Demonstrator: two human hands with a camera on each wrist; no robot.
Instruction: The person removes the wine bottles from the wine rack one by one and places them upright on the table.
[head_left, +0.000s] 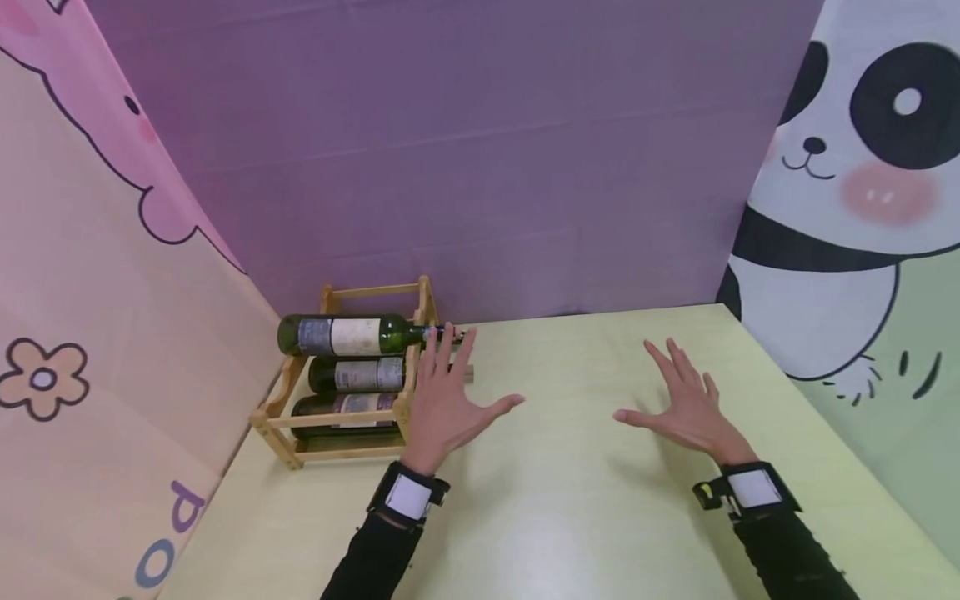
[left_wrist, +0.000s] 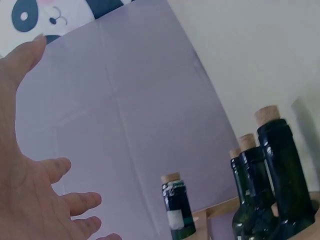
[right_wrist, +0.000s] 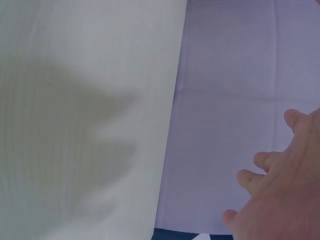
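My left hand (head_left: 447, 410) hovers with fingers spread beside the right end of a wooden wine rack (head_left: 341, 456), partly covering it in the head view. On the rack's top lies a green wine bottle (head_left: 352, 335), its neck pointing right. Two more bottles lie below, a middle one (head_left: 367, 374) and a lower one (head_left: 352, 406). Corked bottle necks (left_wrist: 282, 170) show at the lower right of the left wrist view, apart from the fingers. My right hand (head_left: 690, 410) is held over the right side of the table, fingers spread, holding nothing.
The pale table (head_left: 570, 500) runs back to a purple cloth wall (head_left: 480, 167). A pink printed panel (head_left: 97, 275) stands on the left, close by the rack. On the right is a panel with a printed panda (head_left: 825, 317).
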